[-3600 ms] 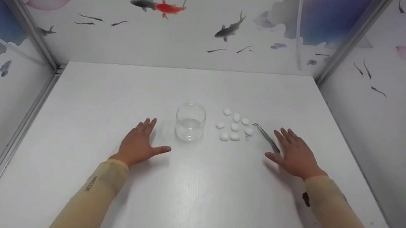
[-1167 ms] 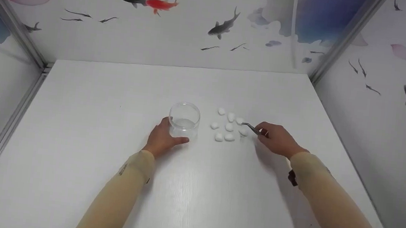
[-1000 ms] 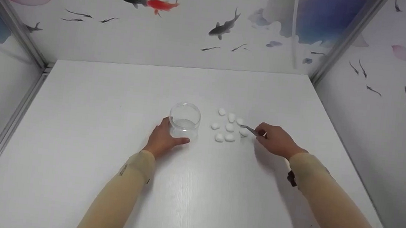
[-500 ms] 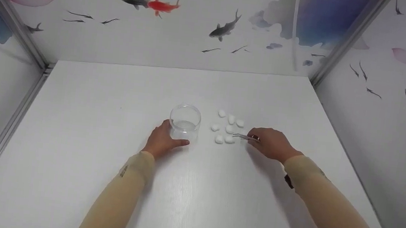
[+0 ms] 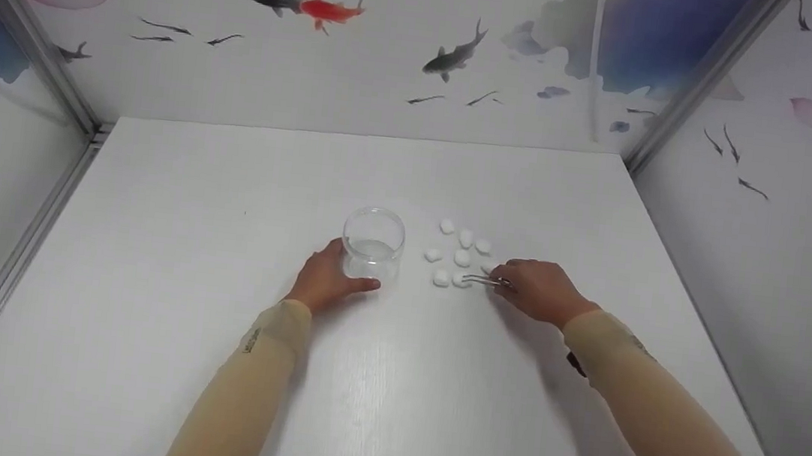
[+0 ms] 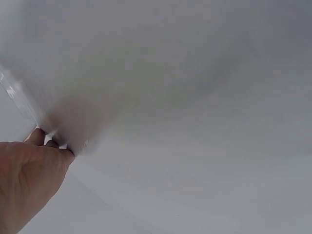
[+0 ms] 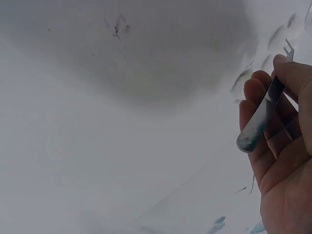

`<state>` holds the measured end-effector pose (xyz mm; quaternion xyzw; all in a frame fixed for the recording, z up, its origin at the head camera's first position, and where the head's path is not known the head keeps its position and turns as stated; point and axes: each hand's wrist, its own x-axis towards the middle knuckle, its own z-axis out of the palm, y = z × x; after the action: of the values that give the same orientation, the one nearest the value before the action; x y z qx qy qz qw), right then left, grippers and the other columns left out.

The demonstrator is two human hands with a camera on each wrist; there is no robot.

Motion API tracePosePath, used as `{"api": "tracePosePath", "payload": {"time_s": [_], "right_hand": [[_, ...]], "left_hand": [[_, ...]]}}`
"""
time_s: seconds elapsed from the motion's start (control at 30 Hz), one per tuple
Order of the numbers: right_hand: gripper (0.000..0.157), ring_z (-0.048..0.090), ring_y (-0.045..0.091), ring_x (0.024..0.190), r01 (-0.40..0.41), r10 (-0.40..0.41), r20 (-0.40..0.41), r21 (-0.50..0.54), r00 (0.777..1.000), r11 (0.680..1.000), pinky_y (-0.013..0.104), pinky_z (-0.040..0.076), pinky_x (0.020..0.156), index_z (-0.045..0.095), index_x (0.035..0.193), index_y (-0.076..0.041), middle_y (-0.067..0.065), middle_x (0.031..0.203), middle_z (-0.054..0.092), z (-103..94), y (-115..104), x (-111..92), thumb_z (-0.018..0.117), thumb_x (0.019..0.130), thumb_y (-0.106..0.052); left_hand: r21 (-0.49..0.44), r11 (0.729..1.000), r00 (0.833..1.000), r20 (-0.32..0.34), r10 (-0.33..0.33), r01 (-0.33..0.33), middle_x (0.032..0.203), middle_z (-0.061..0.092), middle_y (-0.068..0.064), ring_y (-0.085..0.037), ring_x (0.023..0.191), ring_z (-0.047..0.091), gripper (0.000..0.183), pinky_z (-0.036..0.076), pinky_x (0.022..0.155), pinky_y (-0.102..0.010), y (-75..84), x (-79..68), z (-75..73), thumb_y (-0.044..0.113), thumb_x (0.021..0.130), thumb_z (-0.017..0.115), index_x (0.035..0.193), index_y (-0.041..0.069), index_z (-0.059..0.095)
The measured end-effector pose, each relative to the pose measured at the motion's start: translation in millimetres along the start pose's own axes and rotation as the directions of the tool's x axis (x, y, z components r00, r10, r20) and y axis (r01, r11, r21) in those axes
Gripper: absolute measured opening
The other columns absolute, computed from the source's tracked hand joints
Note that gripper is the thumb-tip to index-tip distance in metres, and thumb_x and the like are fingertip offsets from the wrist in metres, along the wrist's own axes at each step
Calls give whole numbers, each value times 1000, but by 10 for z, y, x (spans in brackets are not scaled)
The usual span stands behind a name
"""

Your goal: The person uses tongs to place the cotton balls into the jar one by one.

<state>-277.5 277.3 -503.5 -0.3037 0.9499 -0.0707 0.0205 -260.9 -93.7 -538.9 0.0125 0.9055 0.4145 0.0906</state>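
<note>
A clear round glass cup (image 5: 373, 256) with some clear liquid in it stands on the white table in the head view. My left hand (image 5: 324, 277) holds its left and near side, thumb in front. In the left wrist view the fingertips are at the wall of the cup (image 6: 17, 97). My right hand (image 5: 541, 290) pinches metal tweezers (image 5: 485, 280) between thumb and fingers. Their bent tips point left and overlap the nearest right cotton ball (image 5: 459, 282). The right wrist view shows the tweezers (image 7: 256, 124) lying across the fingers, their two tips apart.
Several white cotton balls (image 5: 462, 258) lie in loose rows right of the cup. One cotton ball is partly hidden by the right fingers. White panels (image 5: 359, 102) printed with fish and petals enclose the table (image 5: 372, 406) at the back and both sides.
Both hands, first lying spread on the table, have gone to the cup and the tweezers. Since then the left hand stays put, while the tweezer tips have moved nearer to me, towards the front cotton balls.
</note>
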Motion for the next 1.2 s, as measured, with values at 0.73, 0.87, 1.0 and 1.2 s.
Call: {"api": "tracePosePath", "payload": {"time_s": [0.73, 0.87, 1.0, 1.2], "right_hand": [[8, 65, 17, 71, 135, -140, -81, -62, 987, 989, 37, 56, 62, 78, 96, -12, -1, 83, 69, 8, -24, 78, 73, 90, -11], [8, 65, 17, 71, 131, -136, -76, -63, 988, 989, 37, 56, 62, 78, 96, -12, -1, 83, 69, 0, -26, 82, 73, 90, -10], [9, 64, 16, 71, 120, -124, -65, -63, 990, 991, 37, 57, 64, 78, 97, -12, -1, 83, 70, -2, -36, 86, 72, 90, -10], [11, 66, 16, 72, 119, -124, -80, -65, 989, 991, 37, 57, 64, 79, 99, -11, 0, 84, 71, -17, -57, 86, 72, 90, -10]], "left_hand": [[14, 1000, 1000, 0, 13, -13, 154, 38, -18, -35, 143, 32, 105, 24, 120, -47, 10, -16, -12, 47, 74, 87, 153, 3, 33], [61, 998, 1000, -10, -1, 2, 158, 28, -23, -38, 146, 23, 114, 17, 122, -48, -10, -1, 12, 52, 72, 86, 154, -1, 27], [137, 991, 999, -37, 14, -9, 154, 35, -24, -37, 145, 28, 116, 11, 122, -51, -19, 16, 42, 58, 71, 85, 152, -4, 31], [166, 986, 999, -38, 15, -8, 155, 34, -25, -37, 146, 26, 113, 5, 122, -53, 2, 21, 37, 58, 72, 84, 150, -5, 33]]}}
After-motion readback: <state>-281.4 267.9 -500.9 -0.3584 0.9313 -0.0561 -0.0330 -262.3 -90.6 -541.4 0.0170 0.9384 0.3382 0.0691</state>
